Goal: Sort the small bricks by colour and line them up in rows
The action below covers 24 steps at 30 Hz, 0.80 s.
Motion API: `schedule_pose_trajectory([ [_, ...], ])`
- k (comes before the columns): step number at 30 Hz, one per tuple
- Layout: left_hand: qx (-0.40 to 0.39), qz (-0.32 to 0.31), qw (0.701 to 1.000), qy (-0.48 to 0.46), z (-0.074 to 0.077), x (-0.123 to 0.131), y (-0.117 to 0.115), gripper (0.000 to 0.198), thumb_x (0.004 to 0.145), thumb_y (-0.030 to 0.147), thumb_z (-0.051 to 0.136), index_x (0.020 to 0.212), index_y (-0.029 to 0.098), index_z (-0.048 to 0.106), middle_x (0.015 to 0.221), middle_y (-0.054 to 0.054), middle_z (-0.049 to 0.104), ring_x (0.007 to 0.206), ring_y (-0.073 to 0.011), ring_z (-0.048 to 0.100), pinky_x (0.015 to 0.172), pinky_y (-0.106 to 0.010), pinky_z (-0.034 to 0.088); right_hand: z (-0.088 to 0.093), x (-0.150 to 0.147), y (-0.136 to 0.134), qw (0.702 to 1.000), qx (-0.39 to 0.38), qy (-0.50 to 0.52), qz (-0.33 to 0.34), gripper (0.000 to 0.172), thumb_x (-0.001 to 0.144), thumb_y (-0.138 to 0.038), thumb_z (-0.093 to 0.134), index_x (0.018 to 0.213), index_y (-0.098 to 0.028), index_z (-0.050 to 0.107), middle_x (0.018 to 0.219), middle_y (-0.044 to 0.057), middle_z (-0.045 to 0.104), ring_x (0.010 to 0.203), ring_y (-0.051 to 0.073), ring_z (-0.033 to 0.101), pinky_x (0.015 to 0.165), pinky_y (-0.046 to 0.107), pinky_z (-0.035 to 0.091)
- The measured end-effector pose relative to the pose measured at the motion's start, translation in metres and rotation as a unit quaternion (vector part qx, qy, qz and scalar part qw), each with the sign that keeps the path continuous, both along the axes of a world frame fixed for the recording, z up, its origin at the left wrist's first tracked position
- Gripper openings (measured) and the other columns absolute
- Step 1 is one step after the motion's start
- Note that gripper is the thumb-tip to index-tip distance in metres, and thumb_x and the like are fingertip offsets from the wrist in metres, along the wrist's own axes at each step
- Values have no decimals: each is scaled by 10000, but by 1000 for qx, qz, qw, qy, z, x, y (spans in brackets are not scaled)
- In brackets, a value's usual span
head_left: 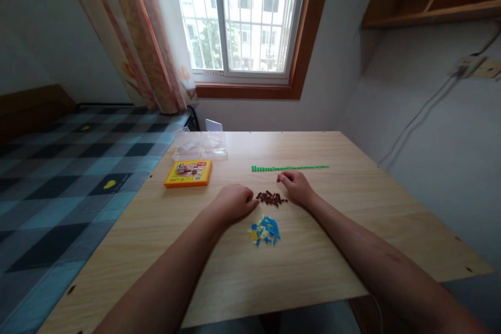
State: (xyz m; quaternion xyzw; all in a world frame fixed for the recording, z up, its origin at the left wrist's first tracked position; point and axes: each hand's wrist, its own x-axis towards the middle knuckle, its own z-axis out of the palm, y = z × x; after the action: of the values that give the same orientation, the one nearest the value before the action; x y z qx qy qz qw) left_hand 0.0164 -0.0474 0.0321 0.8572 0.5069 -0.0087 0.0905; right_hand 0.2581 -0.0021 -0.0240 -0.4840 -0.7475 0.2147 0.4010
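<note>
Small dark brown building bricks [270, 198] lie in a loose heap between my two hands. At the heap's left edge rests my left hand [237, 202], its fingers curled closed and its fingertips close to the bricks; whatever it may hold is hidden. Just beyond the heap, my right hand [295, 185] is closed with thumb and finger pinched; anything in the pinch is too small to name. A long row of green bricks [289, 168] stretches behind the right hand, larger at the left end. Nearer to me is a mixed pile of blue and yellow bricks [266, 230].
An orange and yellow box [188, 174] lies at the table's left, with clear plastic containers [199, 147] behind it. The wooden table [321, 266] borders a bed with a checked cover [78, 182]. A cable [417, 115] hangs along the right wall.
</note>
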Motion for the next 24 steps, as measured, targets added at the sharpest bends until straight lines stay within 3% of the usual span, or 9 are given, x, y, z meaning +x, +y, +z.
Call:
schedule_pose_trajectory([
  [4,34,36,997,-60,-9,1,9,440,986,447,393,822,200,719,876,-105,738,815,-231,641,702,-322,401,5,-3,-7,995,18,4,99,295,883,-243,481,735,-189,730,738,36,673,759,189,608,739,302,444],
  [8,48,64,988,-128,-16,-1,17,412,1017,392,352,846,204,677,902,-73,738,832,-204,637,708,-304,388,10,-1,-17,987,17,-39,154,290,875,-193,506,842,-204,794,781,38,643,760,181,601,732,305,439],
  [13,58,90,978,-178,-20,-3,23,358,1010,362,384,858,199,663,903,-62,731,842,-195,637,732,-297,404,11,-4,-17,986,13,-68,150,276,902,-200,535,874,-220,808,791,33,637,753,173,598,721,300,428],
  [21,66,88,981,-160,-19,2,17,211,933,287,534,931,211,731,945,-50,722,831,-187,635,718,-294,431,7,-10,-16,986,38,-108,122,300,981,-285,508,940,-236,801,845,57,662,820,195,602,754,303,436],
  [24,70,76,981,-164,-20,2,16,254,928,240,531,1021,238,768,995,-54,718,866,-193,645,768,-305,464,5,-17,-15,982,60,-131,119,336,1014,-313,468,1044,-221,790,883,84,673,878,221,594,805,333,436],
])
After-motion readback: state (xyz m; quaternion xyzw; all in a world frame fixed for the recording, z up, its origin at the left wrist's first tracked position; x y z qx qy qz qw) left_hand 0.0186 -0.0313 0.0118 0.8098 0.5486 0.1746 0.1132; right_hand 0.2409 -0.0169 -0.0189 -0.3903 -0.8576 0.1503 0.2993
